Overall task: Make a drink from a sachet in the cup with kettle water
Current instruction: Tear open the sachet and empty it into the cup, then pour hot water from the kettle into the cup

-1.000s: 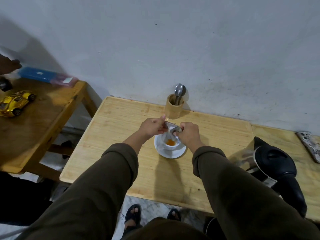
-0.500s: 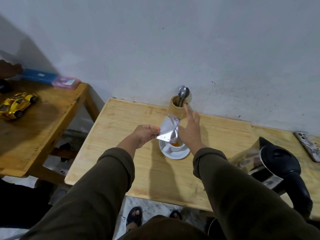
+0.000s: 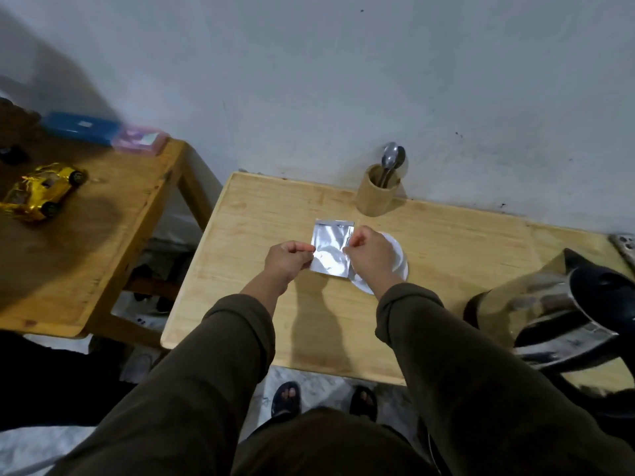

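Observation:
A silver foil sachet (image 3: 331,247) is held flat above the light wooden table (image 3: 261,218), just left of the saucer. My left hand (image 3: 288,257) pinches its left edge and my right hand (image 3: 369,250) pinches its right edge. The white saucer (image 3: 398,255) lies under my right hand, which hides the cup on it. A steel kettle (image 3: 563,304) with a black lid stands at the table's right side.
A bamboo holder (image 3: 376,192) with spoons (image 3: 391,159) stands by the wall behind the saucer. A phone (image 3: 623,243) lies at the far right. A darker side table (image 3: 86,235) on the left carries a gold toy car (image 3: 43,192) and blue and pink boxes (image 3: 106,132).
The sachet was tipped over the cup with orange powder inside. Both hands have since drawn it left and spread it flat, and my right hand now covers the cup.

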`<state>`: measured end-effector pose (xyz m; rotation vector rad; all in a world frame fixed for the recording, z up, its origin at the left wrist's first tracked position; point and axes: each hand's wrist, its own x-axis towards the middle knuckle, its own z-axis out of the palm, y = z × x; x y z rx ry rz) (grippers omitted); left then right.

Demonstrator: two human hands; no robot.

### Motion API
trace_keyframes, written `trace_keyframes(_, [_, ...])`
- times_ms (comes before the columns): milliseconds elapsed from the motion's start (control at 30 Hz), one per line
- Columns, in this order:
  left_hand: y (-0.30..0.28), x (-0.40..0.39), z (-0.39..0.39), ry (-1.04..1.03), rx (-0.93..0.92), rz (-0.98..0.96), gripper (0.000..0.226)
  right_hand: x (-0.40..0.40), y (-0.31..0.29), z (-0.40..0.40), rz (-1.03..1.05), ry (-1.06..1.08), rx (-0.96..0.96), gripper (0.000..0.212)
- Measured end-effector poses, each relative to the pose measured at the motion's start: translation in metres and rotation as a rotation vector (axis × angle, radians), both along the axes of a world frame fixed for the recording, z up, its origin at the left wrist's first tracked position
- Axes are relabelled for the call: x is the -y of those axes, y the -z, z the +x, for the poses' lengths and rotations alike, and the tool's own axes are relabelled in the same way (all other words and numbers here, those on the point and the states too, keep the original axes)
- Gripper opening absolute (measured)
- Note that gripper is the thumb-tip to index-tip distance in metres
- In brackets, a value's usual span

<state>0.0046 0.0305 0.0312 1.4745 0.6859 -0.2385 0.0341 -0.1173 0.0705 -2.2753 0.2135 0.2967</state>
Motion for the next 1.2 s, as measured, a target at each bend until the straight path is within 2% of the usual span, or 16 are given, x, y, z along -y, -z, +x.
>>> trace_keyframes(67, [0.009, -0.002, -0.004, -0.006, -0.045, 0.123, 0.019, -0.01, 0.008, -0.001, -0.095, -0.078, 0.021, 0.012])
trace_keyframes(200, [0.018, -0.002, -0.012, 0.039, -0.043, 0.287, 0.023, -0.026, 0.029, -0.012, -0.315, -0.172, 0.052, 0.029])
trace_keyframes(267, [0.021, -0.001, -0.014, 0.097, -0.036, 0.352, 0.025, -0.033, 0.04, -0.017, -0.394, -0.249, 0.101, 0.03])
trace_keyframes(367, [0.03, -0.002, -0.013, 0.234, -0.026, 0.443, 0.032, -0.041, 0.042, -0.027, -0.457, -0.433, -0.028, 0.031])
trace_keyframes(467, [0.039, -0.002, -0.012, 0.344, -0.041, 0.53, 0.036, -0.042, 0.054, -0.033, -0.436, -0.455, -0.132, 0.033])
trace_keyframes(533, [0.043, -0.001, -0.011, 0.379, -0.015, 0.582, 0.02, -0.043, 0.055, -0.035, -0.45, -0.473, -0.173, 0.033])
trace_keyframes(600, [0.045, -0.001, -0.011, 0.414, 0.011, 0.63, 0.012, -0.044, 0.053, -0.035, -0.432, -0.433, -0.185, 0.033])
trace_keyframes(667, [0.046, -0.001, -0.01, 0.434, 0.013, 0.639, 0.033, -0.044, 0.05, -0.032, -0.404, -0.416, -0.188, 0.032])
trace_keyframes(733, [0.044, 0.0, -0.008, 0.421, 0.002, 0.649, 0.039, -0.045, 0.044, -0.032, -0.415, -0.4, -0.177, 0.031])
trace_keyframes(900, [0.032, 0.013, -0.007, 0.331, 0.033, 0.667, 0.038, -0.041, 0.016, -0.033, -0.387, -0.37, -0.028, 0.037])
trace_keyframes(1200, [0.011, 0.077, -0.011, 0.205, 0.109, 0.592, 0.046, 0.016, -0.026, -0.027, -0.25, -0.115, 0.283, 0.034])
